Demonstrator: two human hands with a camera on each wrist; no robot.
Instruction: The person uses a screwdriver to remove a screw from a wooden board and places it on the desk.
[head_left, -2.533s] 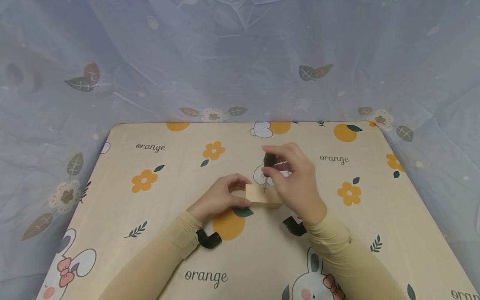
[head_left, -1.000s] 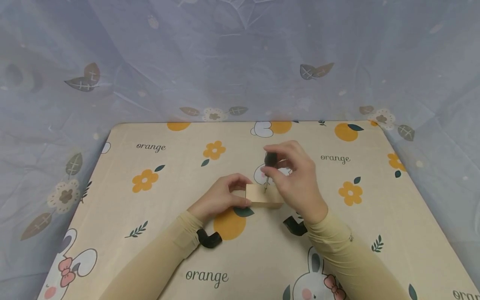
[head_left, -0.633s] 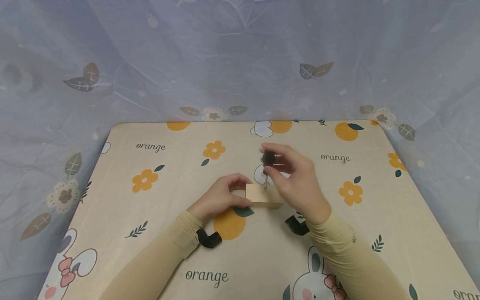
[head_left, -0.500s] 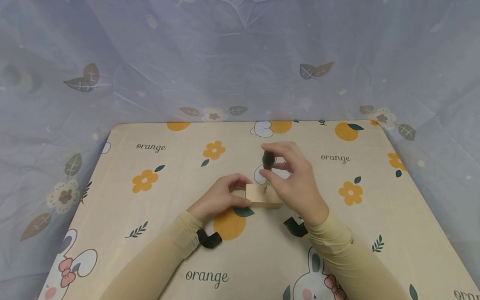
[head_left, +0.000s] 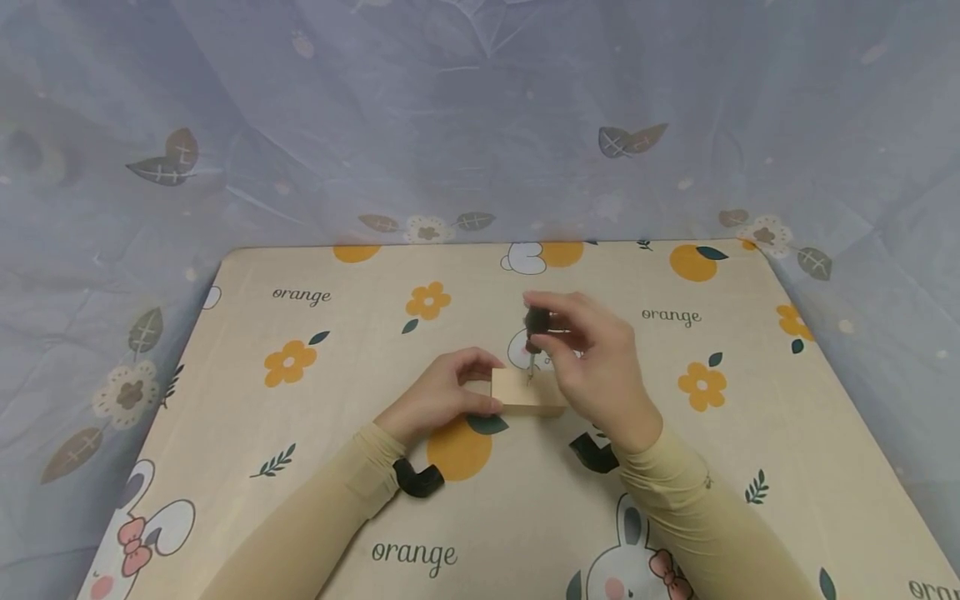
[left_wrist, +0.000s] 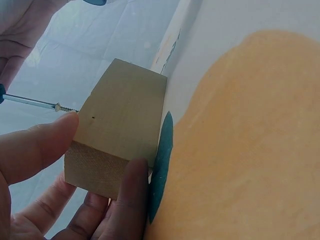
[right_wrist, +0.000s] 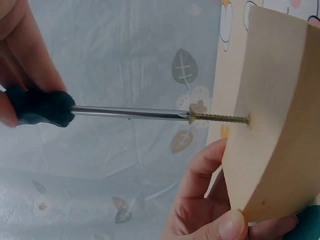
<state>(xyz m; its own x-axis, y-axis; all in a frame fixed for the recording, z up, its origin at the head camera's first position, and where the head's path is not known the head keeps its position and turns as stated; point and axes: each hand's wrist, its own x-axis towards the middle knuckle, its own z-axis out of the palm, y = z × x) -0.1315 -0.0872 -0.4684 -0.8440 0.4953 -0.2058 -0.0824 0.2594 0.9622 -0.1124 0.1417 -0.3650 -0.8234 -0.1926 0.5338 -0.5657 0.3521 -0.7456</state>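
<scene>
A pale wooden block [head_left: 517, 388] lies on the patterned tablecloth, and my left hand [head_left: 446, 392] grips its left end between thumb and fingers. A brass-coloured screw [right_wrist: 220, 118] stands upright in the block's top face, much of its thread showing. My right hand [head_left: 600, 358] pinches the dark handle of a screwdriver [head_left: 537, 321] from above. In the right wrist view the screwdriver's metal shaft meets the screw head in line with it. The left wrist view shows the block [left_wrist: 120, 115] with my left thumb and fingers around its near end.
Black curved pieces sit by each wrist, one at the left sleeve [head_left: 418, 478] and one at the right sleeve [head_left: 594, 454]. The tablecloth [head_left: 360, 467] has printed oranges, flowers and rabbits. A pale leaf-patterned curtain [head_left: 480, 125] rises behind the table's back edge.
My right hand has shifted its fingers and turned slightly about the screwdriver handle, which stays over the screw. The left hand and block have kept their place.
</scene>
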